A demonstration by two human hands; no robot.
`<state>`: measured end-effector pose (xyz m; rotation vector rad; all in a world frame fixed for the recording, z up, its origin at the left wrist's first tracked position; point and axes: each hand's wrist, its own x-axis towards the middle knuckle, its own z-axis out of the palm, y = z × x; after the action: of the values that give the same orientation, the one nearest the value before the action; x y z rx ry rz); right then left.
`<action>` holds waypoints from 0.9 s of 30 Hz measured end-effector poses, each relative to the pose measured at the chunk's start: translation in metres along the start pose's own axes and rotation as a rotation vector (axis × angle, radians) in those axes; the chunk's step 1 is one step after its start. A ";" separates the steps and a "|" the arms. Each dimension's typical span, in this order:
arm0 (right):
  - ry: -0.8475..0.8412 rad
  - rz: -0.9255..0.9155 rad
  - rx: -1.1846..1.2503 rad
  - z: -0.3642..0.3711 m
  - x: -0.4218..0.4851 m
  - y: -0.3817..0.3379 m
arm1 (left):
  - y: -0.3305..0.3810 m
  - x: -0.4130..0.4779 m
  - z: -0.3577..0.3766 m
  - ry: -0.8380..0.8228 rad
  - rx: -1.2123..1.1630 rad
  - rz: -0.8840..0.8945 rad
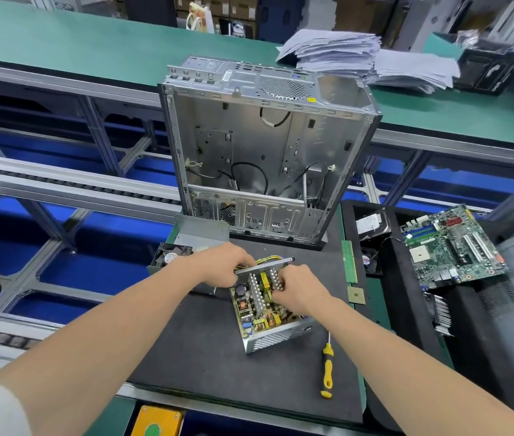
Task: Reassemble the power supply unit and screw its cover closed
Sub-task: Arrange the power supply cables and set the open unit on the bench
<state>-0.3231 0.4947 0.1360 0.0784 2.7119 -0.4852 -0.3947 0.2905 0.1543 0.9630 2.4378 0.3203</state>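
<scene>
Centrally, the far wall of the open PSU [274, 339] is gripped by the left hand [217, 265], evidently to steady the box. The fingers of the right hand [299, 291] are curled round a heatsink of the board [249, 306], judged to be seating it in the box. Two heatsink rows are counted on the board. The PSU lies on the mat [202, 357], directly before the person and skewed to the mat's edges. One cover [200, 231], with one fan [170, 256] in it, is set just left of the PSU, within reach for closing. One screwdriver [327, 369] is laid by the right forearm, handle towards the person, ready for the screws; no screws can be made out. Beyond, one emptied case [265, 146] is stood upright. To the right are counted one motherboard [450, 247], one memory stick [349, 262], one processor [356, 295], one drive [369, 225] and one small fan [369, 259].
</scene>
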 end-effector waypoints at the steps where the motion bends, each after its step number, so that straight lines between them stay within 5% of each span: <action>1: -0.005 -0.003 0.017 -0.001 0.000 0.002 | 0.001 0.002 0.001 0.012 -0.021 -0.021; 11: 0.115 0.045 0.224 -0.025 -0.012 0.038 | 0.024 0.029 0.016 0.279 0.012 -0.078; 18: 0.181 0.167 0.309 -0.033 -0.028 0.085 | 0.053 0.047 0.027 0.464 0.016 0.057; 27: 0.235 0.296 0.399 -0.022 -0.057 0.137 | 0.105 0.072 0.041 0.367 -0.019 0.234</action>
<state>-0.2620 0.6315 0.1327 0.6699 2.7131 -0.9660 -0.3585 0.4180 0.1343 1.2803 2.6378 0.6512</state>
